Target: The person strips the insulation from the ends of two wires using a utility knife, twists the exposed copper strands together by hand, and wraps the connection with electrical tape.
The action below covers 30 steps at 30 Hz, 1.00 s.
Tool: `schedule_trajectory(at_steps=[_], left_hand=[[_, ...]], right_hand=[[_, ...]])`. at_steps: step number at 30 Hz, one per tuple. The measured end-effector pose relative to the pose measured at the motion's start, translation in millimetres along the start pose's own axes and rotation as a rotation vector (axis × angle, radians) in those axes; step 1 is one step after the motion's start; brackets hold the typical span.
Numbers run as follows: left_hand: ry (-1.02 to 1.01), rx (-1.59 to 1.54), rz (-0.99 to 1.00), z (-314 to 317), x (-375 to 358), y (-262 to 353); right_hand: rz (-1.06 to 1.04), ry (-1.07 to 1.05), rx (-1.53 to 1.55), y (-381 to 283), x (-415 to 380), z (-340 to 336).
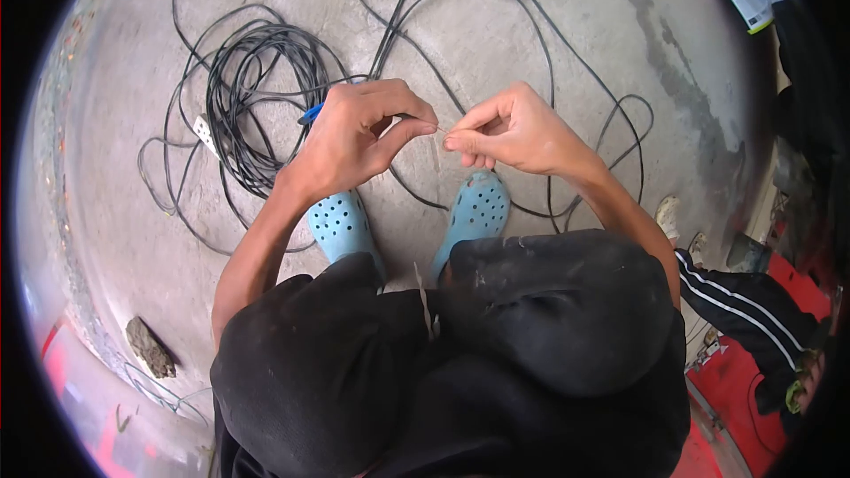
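My left hand is closed, thumb and forefinger pinching the end of a black cable. A thin copper-coloured wire runs from those fingertips toward my right hand. The right thumb and forefinger are pressed together on the wire, with the other fingers curled below. The blue end of an object shows at the back of my left hand; the rest of it is hidden. Both hands hang above the floor, in front of my blue perforated clogs.
A large coil of black cable lies on the concrete floor at left, beside a white power strip. Loose cable loops spread to the right. A stone-like lump sits lower left. Another person's striped trouser leg shows at right.
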<state>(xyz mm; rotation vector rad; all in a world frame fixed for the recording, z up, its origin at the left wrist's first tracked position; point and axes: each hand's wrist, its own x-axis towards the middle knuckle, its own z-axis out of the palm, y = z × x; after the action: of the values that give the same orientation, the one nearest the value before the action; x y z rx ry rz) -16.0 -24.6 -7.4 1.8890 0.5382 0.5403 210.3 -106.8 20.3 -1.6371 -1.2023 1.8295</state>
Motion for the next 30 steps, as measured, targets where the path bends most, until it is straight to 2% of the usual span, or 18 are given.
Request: schedule_trajectory(at_steps=[3, 6, 12, 15, 18, 21, 25, 28, 29, 30], left_hand=[[-0.028, 0.002, -0.037, -1, -3, 2], [-0.041, 0.006, -0.056, 4, -6, -3], [-0.092, 0.013, -0.061, 11, -9, -8], [-0.086, -0.003, -0.046, 18, -8, -12], [-0.091, -0.010, -0.048, 21, -7, -14], [-0.147, 0.014, -0.130, 21, -10, -19], [-0.168, 0.026, -0.185, 26, -16, -24], [-0.075, 0.077, -0.087, 33, -24, -35], [0.039, 0.259, 0.033, 33, -27, -37], [0.107, 0.255, -0.037, 31, -38, -44]], right_hand=[[-0.101, 0.084, -0.100, 4, 2, 5], [-0.207, 0.041, -0.063, 21, 9, 7], [-0.067, -0.019, -0.018, 17, 2, 10], [0.012, -0.232, 0.127, 28, 4, 5], [0.009, -0.212, 0.073, 31, 6, 4], [0.055, -0.039, -0.047, 31, 4, 9], [-0.029, 0.071, -0.188, 40, 6, 13], [-0.082, 0.128, -0.207, 53, 11, 12], [-0.082, 0.133, -0.212, 58, 12, 10], [-0.080, 0.141, -0.215, 63, 13, 8]])
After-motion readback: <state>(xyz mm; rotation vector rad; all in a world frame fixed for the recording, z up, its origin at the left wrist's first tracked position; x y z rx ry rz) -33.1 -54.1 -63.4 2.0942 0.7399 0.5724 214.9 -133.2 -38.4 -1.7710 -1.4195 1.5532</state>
